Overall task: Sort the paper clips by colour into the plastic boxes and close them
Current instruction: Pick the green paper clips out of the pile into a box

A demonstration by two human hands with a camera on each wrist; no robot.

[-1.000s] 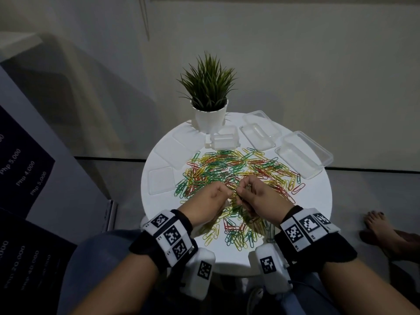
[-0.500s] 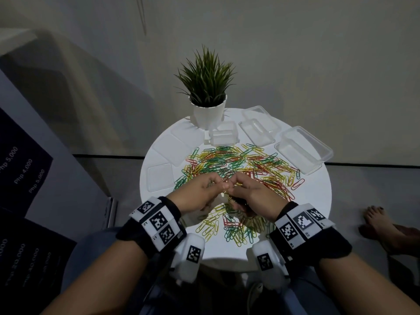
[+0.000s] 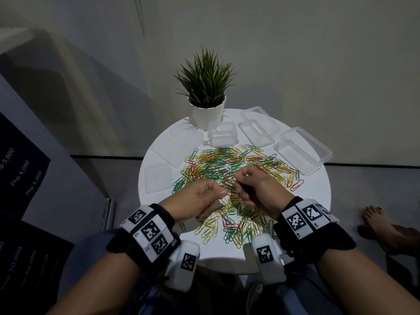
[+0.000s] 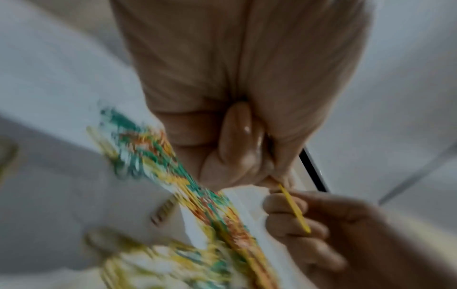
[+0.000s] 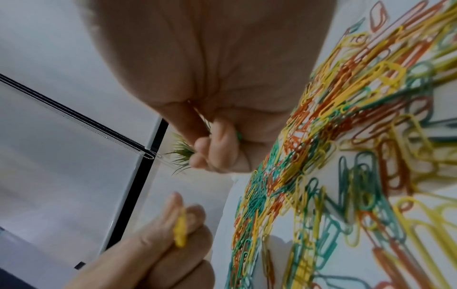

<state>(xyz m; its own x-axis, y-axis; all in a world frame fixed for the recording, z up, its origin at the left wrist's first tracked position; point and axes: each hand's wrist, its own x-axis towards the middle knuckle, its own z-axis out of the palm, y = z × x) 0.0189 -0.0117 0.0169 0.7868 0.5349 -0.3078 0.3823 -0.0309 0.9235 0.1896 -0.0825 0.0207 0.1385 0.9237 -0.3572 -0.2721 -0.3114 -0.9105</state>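
A heap of green, yellow and orange-red paper clips (image 3: 229, 169) covers the middle of the round white table (image 3: 318, 201). My left hand (image 3: 217, 192) hovers over the heap's near part and pinches yellow paper clips (image 5: 180, 229), which stick out of its fingertips (image 4: 294, 210). My right hand (image 3: 241, 185) is just to its right, with fingers curled into the palm around green clips (image 5: 238, 136), mostly hidden. A small clear box (image 3: 221, 137) stands behind the heap. Two larger open boxes (image 3: 259, 130) (image 3: 300, 153) sit at the back right.
A potted plant (image 3: 208, 114) stands at the table's far edge. Clear lids (image 3: 159, 178) (image 3: 175, 145) lie flat on the left side. A bare foot (image 3: 379, 221) rests on the floor to the right. My knees are under the near edge.
The fingertips of both hands met half a second ago. They have since drawn apart, the left hand keeping the yellow clips.
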